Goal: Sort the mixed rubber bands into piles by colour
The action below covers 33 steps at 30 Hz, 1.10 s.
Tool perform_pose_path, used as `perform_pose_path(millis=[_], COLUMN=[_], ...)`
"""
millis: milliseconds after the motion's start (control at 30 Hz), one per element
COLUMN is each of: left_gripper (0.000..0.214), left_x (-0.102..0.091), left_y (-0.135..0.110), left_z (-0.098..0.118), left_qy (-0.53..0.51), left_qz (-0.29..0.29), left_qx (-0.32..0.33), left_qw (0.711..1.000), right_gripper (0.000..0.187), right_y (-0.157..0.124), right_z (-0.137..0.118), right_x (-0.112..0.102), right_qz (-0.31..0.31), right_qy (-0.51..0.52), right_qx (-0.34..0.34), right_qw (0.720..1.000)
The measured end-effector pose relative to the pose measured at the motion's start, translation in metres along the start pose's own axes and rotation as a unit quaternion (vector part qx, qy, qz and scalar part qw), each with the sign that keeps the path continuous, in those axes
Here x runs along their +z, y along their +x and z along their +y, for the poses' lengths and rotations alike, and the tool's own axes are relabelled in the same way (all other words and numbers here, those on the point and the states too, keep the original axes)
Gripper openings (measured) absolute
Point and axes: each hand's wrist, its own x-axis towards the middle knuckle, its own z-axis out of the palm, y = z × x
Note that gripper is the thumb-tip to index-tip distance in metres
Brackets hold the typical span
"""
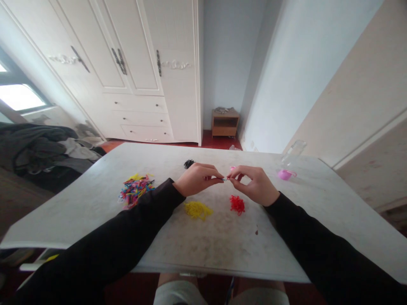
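Note:
Over the middle of the table, my left hand (202,178) and my right hand (252,183) meet fingertip to fingertip, both pinched closed. Between them are small rubber bands (225,179), dark or bluish at the left and reddish at the right; too little shows to tell how they are joined. Just behind my left hand lies a pile of black rubber bands (188,163). A yellow pile (197,209) and a red pile (237,204) are on the near side of my hands. Some pink bands (233,168) peek out behind my right fingers.
A mixed-colour heap of rubber bands (136,189) lies left on the whitish table (203,250), by my left forearm. A clear container (294,153) and a pink rounded piece (285,174) stand at the back right. Beyond are a white wardrobe (140,101), a small nightstand (225,123) and piled clothes (41,152).

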Motion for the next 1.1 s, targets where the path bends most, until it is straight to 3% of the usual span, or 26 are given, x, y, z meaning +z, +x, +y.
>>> perform_pose_path(millis=[233, 533, 900, 1100], left_gripper=[0.016, 0.017, 0.018, 0.015], left_x=[0.0004, -0.0004, 0.0016, -0.0019], left_y=[-0.0009, -0.0012, -0.0010, 0.0003], left_z=[-0.0007, 0.0023, 0.0031, 0.0043], left_qy=[0.014, 0.004, 0.026, 0.029], left_qz=[0.000, -0.014, 0.007, -0.010], left_qx=[-0.008, -0.009, -0.045, -0.062], left_qw=[1.000, 1.000, 0.999, 0.998], right_gripper=[0.003, 0.013, 0.017, 0.014], right_y=[-0.0005, -0.0007, -0.0008, -0.0016], right_z=[0.0004, 0.0007, 0.0007, 0.0028], right_x=[-0.0001, 0.0035, 0.0011, 0.0012], right_qz=[-0.023, -0.041, -0.029, -0.024], right_qy=[0.015, 0.009, -0.010, -0.023], right_qx=[0.024, 0.000, -0.003, -0.011], right_qw=[0.999, 0.999, 1.000, 0.999])
